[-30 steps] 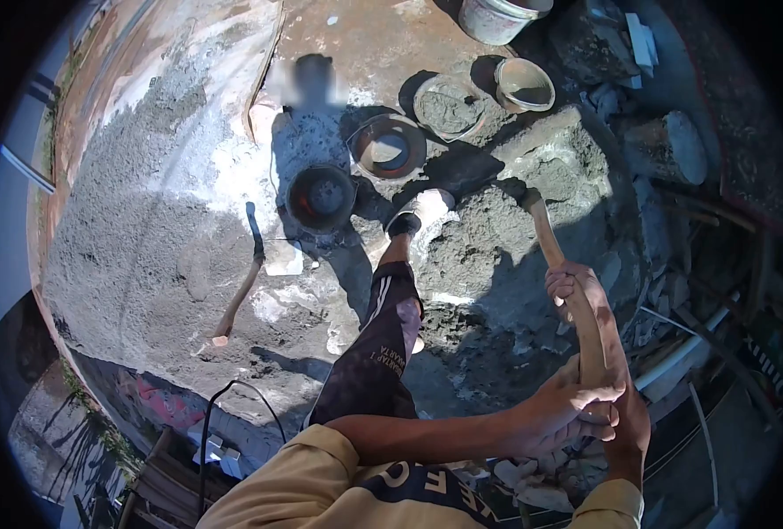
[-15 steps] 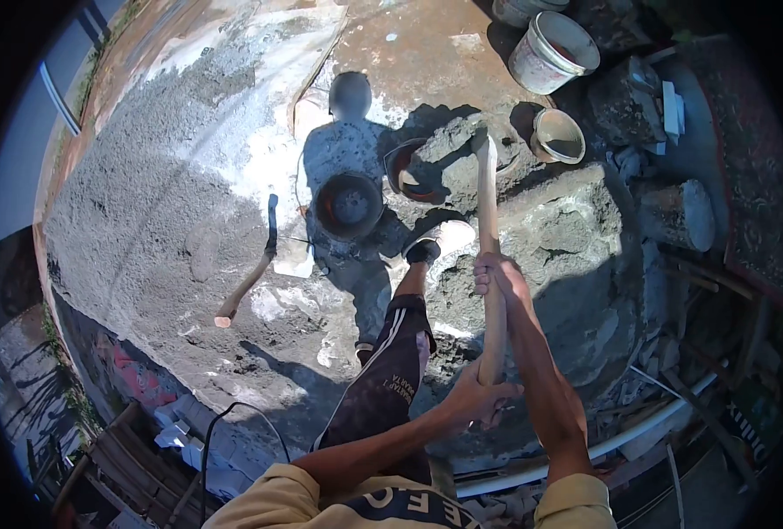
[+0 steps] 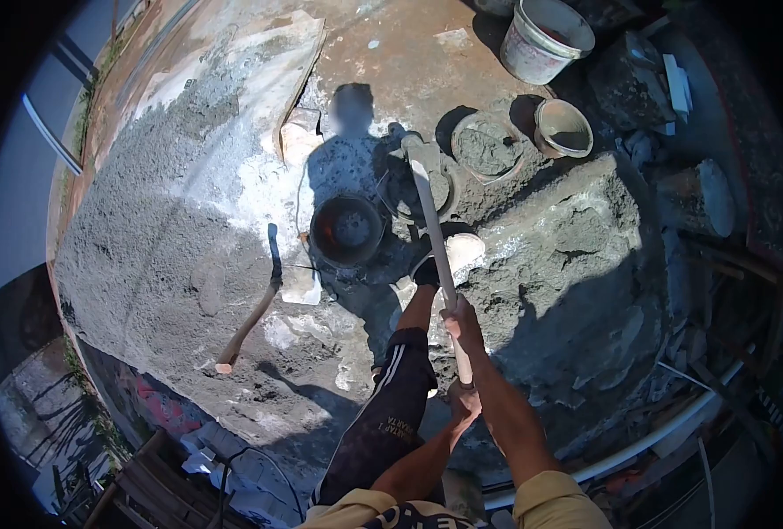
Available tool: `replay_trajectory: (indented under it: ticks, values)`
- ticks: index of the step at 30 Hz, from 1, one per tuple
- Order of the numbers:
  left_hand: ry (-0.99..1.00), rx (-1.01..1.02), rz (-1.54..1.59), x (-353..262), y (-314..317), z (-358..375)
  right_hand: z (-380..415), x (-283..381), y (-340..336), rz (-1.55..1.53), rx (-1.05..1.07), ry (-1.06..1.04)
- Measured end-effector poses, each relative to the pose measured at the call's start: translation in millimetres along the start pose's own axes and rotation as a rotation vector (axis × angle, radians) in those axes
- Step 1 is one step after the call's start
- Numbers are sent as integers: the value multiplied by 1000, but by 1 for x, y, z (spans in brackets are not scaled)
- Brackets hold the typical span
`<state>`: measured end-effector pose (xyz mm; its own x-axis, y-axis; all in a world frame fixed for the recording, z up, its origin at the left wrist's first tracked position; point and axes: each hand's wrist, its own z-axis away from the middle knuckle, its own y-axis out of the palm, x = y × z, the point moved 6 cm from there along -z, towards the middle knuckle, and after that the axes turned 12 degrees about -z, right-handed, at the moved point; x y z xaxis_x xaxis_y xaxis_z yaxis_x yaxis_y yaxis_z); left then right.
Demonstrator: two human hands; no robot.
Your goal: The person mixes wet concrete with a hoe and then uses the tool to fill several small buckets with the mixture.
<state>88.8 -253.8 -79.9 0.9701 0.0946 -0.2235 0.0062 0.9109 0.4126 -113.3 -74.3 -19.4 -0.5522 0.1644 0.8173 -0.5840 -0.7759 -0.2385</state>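
A long wooden-handled hoe (image 3: 434, 216) slants up and away from me. My right hand (image 3: 464, 324) is closed around the lower middle of its handle, and my left hand (image 3: 465, 402) grips the butt end. The hoe's head lies over a bucket (image 3: 447, 204) that has grey wet mortar in it; the blade is partly hidden. To its right stands another bucket (image 3: 503, 178) filled with mortar. A dark bucket (image 3: 328, 256) is on the left. My shoe (image 3: 462, 254) is planted just below the mortar bucket.
A heap of wet mortar (image 3: 577, 229) spreads on the right, and grey dry mix (image 3: 145, 229) on the left. A wooden-handled tool (image 3: 252, 322) lies there. A small bucket (image 3: 577, 145) and a large white bucket (image 3: 533, 53) stand at the back right. Rubble and a pipe (image 3: 647, 438) edge the right.
The hoe's head has swung left and its mortar load has come down into the bucket. Both hands have moved left and lower. A mortar-filled bucket now shows where the load hid it.
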Motion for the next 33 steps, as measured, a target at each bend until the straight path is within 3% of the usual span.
replay_trajectory:
  ticks: [1, 2, 4, 5, 7, 8, 9, 10, 12, 13, 14, 15, 16, 17, 18, 20, 23, 25, 29, 32, 33]
  values:
    - [191, -157, -516, -31, 13, 17, 0, 4, -3, -39, 6, -19]
    - [411, -156, -786, -51, 27, 38, 4, 3, -4, -43, 4, -13]
    - [886, -380, -1352, -74, 45, 88, 23, 15, -7, -263, 34, 167]
    - [1097, -578, -1964, -66, 49, 109, 42, 29, -11, -515, 34, 418]
    - [1181, -624, -2139, -68, 53, 121, 63, 40, -19, -626, -21, 459]
    - [1382, -845, -2434, -68, 62, 137, 77, 44, -22, -739, -79, 491]
    - [1381, -787, -2456, -74, 65, 143, 85, 46, -29, -668, -93, 503]
    - [1248, -684, -2301, -85, 63, 154, 96, 54, -39, -658, -168, 438]
    - [934, -497, -1994, -102, 68, 183, 125, 49, -64, -569, -212, 651]
    - [786, -440, -1830, -115, 76, 184, 131, 61, -79, -843, -209, 275]
    - [370, -40, -1525, -128, 100, 176, 129, 60, -95, -814, -277, 173]
    - [366, -26, -1531, -140, 119, 170, 124, 50, -109, -899, -321, 105]
    - [367, 159, -1633, -141, 140, 166, 120, 39, -125, -984, -361, 43]
    - [369, 348, -1727, -139, 157, 162, 115, 28, -144, -963, -411, 168]
    - [276, 310, -1650, -138, 166, 156, 112, 25, -161, -982, -507, 137]
    - [171, 274, -1578, -136, 186, 144, 106, 9, -191, -896, -590, 347]
    - [32, 311, -1680, -128, 199, 127, 103, -69, -209, -1173, -610, 381]
    - [-55, 290, -1765, -118, 188, 115, 105, -133, -197, -1429, -590, 507]
    - [-247, 260, -1830, -116, 150, 143, 154, -125, -137, -959, -544, 1053]
    - [-381, 378, -1673, -115, 140, 173, 182, -149, -112, -1143, -420, 1125]
    - [-450, 509, -1576, -116, 139, 180, 187, -153, -107, -1202, -373, 1153]
